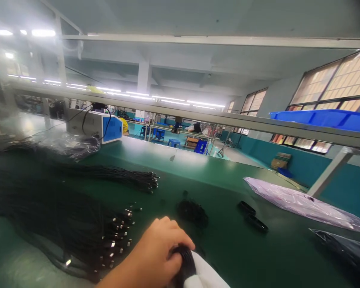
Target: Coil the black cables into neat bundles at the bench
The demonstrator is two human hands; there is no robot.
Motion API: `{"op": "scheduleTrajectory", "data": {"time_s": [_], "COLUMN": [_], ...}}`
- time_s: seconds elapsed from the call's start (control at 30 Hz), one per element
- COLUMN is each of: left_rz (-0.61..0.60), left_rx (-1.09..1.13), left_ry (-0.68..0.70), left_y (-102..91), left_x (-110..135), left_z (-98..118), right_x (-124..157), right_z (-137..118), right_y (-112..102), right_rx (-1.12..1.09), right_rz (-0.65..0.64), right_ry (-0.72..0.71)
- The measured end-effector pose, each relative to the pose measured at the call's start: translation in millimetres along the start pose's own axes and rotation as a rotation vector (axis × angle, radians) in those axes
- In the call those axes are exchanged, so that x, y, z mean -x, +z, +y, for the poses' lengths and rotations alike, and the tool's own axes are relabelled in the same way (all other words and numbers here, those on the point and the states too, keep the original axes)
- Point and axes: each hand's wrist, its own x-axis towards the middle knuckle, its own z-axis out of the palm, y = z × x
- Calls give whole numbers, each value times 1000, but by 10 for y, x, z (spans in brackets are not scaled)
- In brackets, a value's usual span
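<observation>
Left hand (156, 256) at the near edge, fingers curled tight around a black cable bundle (184, 262); bundle sits low centre of frame, just above the green table (228, 248), with something white (207, 278) right under it, can't tell what that is. Right hand not in frame. Left of the hand: big fan of black cables (63, 220) lying flat, metal tips (117, 236) pointing toward the hand, near it but not touching. Further back, a second cable bunch (117, 178) with ends pointing right. Just beyond the hand, a small dark heap (192, 212), too blurred to ID. To its right, two black loops (252, 218) side by side on the table. Far right: clear plastic bag (303, 204), darker bag (345, 250) nearer. Far left: white and blue box (97, 126) with wires, a plastic-wrapped pile (72, 146) in front. Blue bin (327, 118) up on the right-hand shelf.
</observation>
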Motion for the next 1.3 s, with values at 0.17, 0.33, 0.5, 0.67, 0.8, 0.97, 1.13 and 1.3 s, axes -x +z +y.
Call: {"op": "scheduleTrajectory", "data": {"time_s": [0.17,0.33,0.5,0.67,0.8,0.97,1.13,1.3], "left_rz": [158,211,241,100,-119,-91,-108,174], "left_rx": [21,65,-43,-14,402,500,538,-31], "left_ry": [30,-4,-79,-148,-108,-105,-63,101], "left_y": [130,131,98,-69,-182,-192,-95,160], "left_x": [-75,-85,-96,-111,-140,-125,-49,-44], "left_z": [-134,-176,-164,-200,-327,-441,-447,-475], "right_x": [-102,-133,-182,-270,-302,-267,-326,-352], "right_z": [106,199,194,295,367,335,437,430], "right_y": [75,49,28,37,18,36,23,59], "right_rx": [-166,-406,-317,-445,-423,-416,-434,-271], "right_rz": [-29,-177,-195,11,-37,8,105,37], "right_ry": [5,1,74,32,184,177,128,18]}}
